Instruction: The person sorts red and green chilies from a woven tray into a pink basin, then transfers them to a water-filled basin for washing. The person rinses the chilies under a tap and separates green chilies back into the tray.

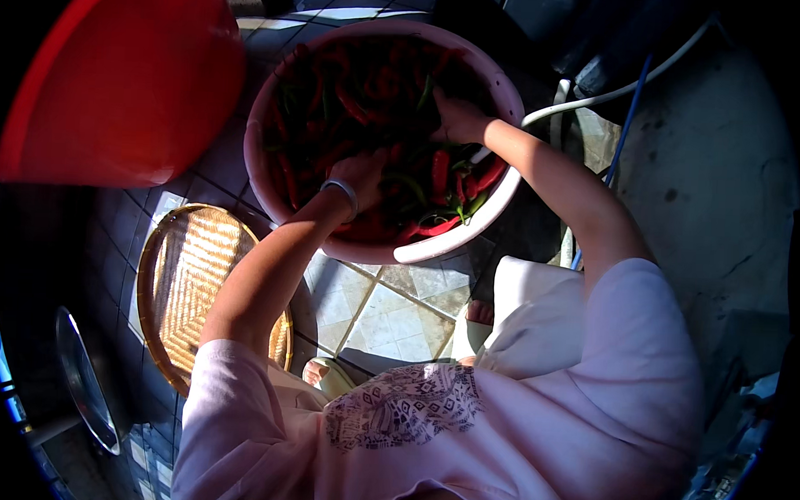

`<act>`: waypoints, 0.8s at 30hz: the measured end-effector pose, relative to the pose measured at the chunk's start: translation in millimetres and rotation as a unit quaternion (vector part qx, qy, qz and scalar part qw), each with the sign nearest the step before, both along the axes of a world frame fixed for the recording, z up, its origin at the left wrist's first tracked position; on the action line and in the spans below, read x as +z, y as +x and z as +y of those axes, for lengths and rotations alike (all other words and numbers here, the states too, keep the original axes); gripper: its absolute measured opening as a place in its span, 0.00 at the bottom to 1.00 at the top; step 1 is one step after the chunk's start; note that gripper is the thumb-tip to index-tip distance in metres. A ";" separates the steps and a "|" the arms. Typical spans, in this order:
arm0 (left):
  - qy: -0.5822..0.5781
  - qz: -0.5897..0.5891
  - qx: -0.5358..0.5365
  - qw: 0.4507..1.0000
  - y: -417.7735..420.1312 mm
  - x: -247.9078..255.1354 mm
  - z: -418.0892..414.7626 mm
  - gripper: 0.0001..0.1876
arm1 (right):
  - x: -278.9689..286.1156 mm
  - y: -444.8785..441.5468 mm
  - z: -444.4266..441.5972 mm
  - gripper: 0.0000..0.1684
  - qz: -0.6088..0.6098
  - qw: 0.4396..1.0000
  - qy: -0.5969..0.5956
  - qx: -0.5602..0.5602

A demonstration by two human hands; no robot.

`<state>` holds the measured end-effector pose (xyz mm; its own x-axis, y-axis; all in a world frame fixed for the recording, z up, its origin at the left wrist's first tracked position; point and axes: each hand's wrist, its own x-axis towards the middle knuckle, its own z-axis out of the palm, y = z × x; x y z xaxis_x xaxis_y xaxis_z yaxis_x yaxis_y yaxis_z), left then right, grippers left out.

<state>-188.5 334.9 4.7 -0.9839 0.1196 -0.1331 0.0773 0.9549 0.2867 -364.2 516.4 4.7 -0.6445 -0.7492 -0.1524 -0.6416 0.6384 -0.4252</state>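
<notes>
A round pink plastic basin [456,242] stands on the floor before me, heaped with red chili peppers [440,175] and a few green ones [425,92]. Both of my hands reach down into it. My left hand [364,173], with a silvery bangle [344,194] at the wrist, is sunk among the peppers near the basin's middle; its fingers are hidden in shadow. Farther right and back, my right hand [459,118] touches the peppers near the right wall. Its thumb shows, while the other fingers are hard to make out.
A white hose [587,101] runs over the basin's right rim, near a thin blue tube [629,122]. At upper left looms a large red plastic tub [135,88]. On the tiled floor [398,316] to my left are a woven bamboo tray [190,289] and a round metal vessel [88,378].
</notes>
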 end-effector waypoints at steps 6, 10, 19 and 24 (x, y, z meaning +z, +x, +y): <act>0.241 0.031 0.125 0.962 20.7 47.1 -18.6 0.36 | 34.6 -10.4 18.1 0.54 -0.071 0.994 -0.086 -0.005; 0.463 0.028 0.138 0.875 19.9 79.2 -38.1 0.34 | 89.2 -9.0 16.7 0.34 -0.188 0.964 -0.179 -0.056; 0.568 -0.037 0.194 0.799 18.8 69.4 -77.0 0.40 | 64.7 -41.2 2.3 0.22 -0.116 0.987 -0.101 -0.045; 0.225 0.114 0.166 0.953 13.7 37.0 -79.3 0.41 | 38.9 -61.1 28.8 0.23 0.099 0.993 -0.059 -0.002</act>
<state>-174.8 255.7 41.7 -0.9747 -0.2089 0.0790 -0.0992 0.7219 0.6848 -425.3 545.1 43.6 -0.6562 -0.7516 0.0674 -0.7179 0.5943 -0.3625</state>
